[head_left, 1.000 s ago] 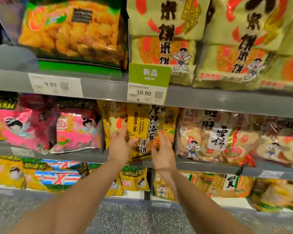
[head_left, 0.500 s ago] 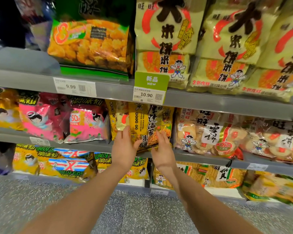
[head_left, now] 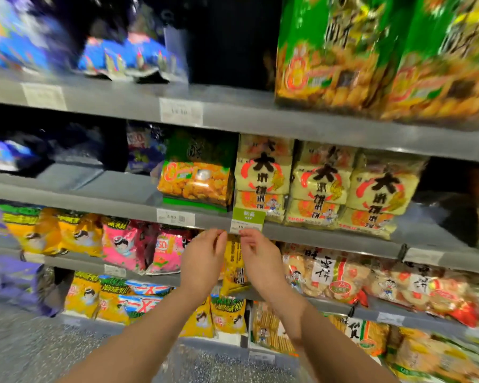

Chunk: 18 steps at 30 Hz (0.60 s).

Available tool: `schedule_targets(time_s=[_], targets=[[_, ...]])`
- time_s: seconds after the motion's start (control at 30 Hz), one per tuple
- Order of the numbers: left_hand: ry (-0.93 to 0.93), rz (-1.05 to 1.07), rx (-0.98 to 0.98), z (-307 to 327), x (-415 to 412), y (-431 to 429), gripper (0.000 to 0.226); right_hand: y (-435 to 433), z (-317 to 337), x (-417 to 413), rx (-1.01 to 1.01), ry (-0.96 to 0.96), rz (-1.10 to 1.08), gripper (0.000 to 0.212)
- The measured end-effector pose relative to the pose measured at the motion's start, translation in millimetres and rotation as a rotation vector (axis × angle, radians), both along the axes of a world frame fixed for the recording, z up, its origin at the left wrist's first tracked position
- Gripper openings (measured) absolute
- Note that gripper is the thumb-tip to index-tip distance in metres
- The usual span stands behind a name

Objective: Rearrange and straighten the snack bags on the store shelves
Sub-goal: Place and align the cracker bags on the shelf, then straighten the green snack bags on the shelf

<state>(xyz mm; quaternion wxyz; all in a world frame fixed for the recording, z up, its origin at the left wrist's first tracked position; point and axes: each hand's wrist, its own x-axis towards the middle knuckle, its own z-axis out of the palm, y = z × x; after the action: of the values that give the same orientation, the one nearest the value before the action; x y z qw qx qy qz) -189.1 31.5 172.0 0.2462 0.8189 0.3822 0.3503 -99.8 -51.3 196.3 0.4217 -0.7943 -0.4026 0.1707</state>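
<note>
A yellow rice-cracker bag [head_left: 234,262] stands on the third shelf, just under the green "new" price tag [head_left: 248,220]. My left hand [head_left: 205,258] covers its left side, with the fingertips pinched at its top corner. My right hand [head_left: 259,254] covers its right side, and its curled fingers also hold the top edge. Only a narrow strip of the bag shows between my hands. Pink bags [head_left: 122,244] sit to the left. Clear bags of round crackers [head_left: 324,272] sit to the right.
Pale-yellow rice-cracker packs [head_left: 318,183] and a green-orange snack bag [head_left: 197,178] stand on the shelf above. Large green bags [head_left: 371,51] fill the top right. The grey shelf edge [head_left: 329,239] runs just above my fingers. Yellow bags [head_left: 86,294] line the bottom shelf above the speckled floor [head_left: 39,349].
The view has tilted up and pulled back, so higher shelves now show. Both hands have slid from the bag's lower sides up to its top edge under the price tag.
</note>
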Motion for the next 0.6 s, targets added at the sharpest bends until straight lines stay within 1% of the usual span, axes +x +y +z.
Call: schedule_targets(time_s=[0.1, 0.2, 0.3, 0.37, 0.43, 0.6], targets=[[-0.026, 0.015, 0.041, 41.9, -8.3, 6.2, 0.026, 7.2, 37.3, -5.7, 0.053, 0.007, 0.012, 0.026], [-0.072, -0.002, 0.088, 81.1, -9.5, 16.2, 0.032, 17.0, 73.8, -6.1, 0.114, -0.04, -0.009, 0.024], [-0.124, 0.016, 0.079, 117.7, -5.4, 30.7, 0.039, 31.7, 105.5, -2.4, 0.138, -0.068, -0.02, 0.026], [-0.133, 0.037, 0.081, 132.1, -3.1, 41.5, 0.037, 42.9, 118.4, 1.2, 0.125, -0.088, -0.031, 0.026], [-0.162, 0.045, 0.099, 144.4, -1.9, 53.3, 0.032, 54.3, 130.6, 4.6, 0.155, -0.098, -0.064, 0.025], [-0.218, -0.013, 0.182, 186.8, 14.3, 74.2, 0.025, 73.6, 168.0, 16.4, 0.437, -0.1, -0.223, 0.017]])
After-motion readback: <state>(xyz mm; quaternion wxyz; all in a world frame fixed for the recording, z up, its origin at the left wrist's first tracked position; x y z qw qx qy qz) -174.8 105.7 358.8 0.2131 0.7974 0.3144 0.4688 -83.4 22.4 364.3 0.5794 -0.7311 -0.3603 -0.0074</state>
